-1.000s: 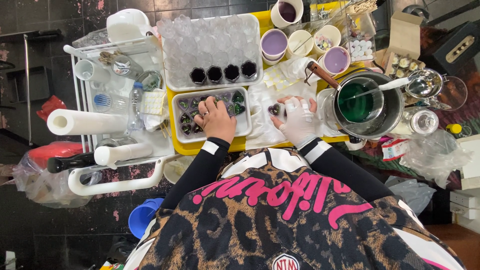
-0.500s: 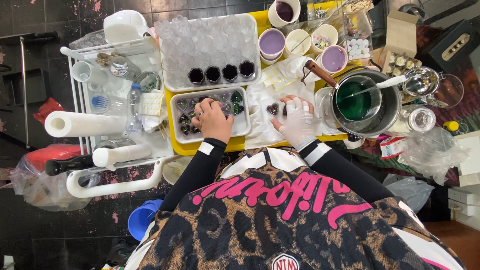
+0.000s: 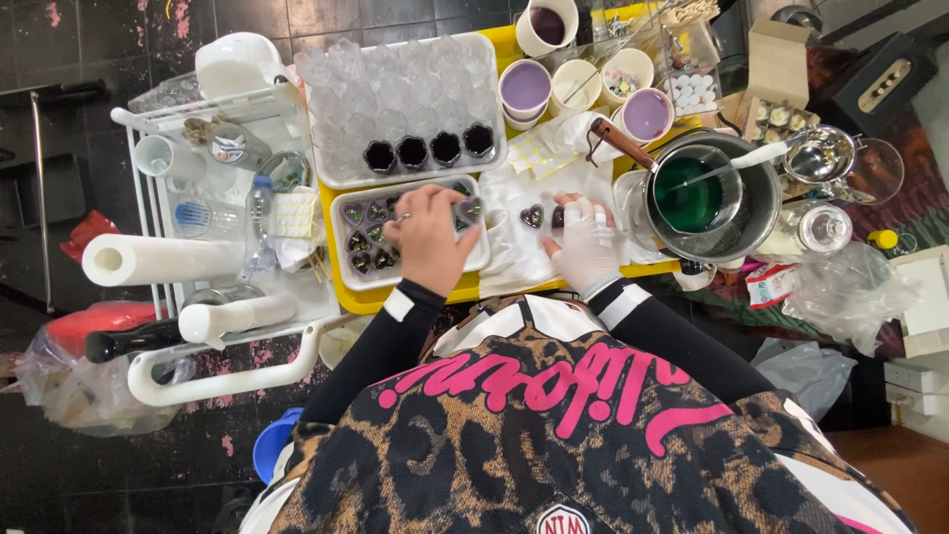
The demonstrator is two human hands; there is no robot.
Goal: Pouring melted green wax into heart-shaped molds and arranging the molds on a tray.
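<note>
Head view: left hand [image 3: 432, 235] covers the tray [image 3: 346, 259], pot [image 3: 756, 213] beside right hand [image 3: 583, 237].

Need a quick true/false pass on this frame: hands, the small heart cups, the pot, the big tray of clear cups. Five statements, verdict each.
1. The left hand is over the small tray of heart-shaped cups. True.
2. The right hand is bare. False: it wears a white glove.
3. The liquid in the metal pot is green. True.
4. Every cup in the big white tray is filled with dark liquid. False: only four in the near row are dark; the rest look clear.
5. The paper towel roll stands on the yellow tray. False: it lies on the white cart to the left.
</note>
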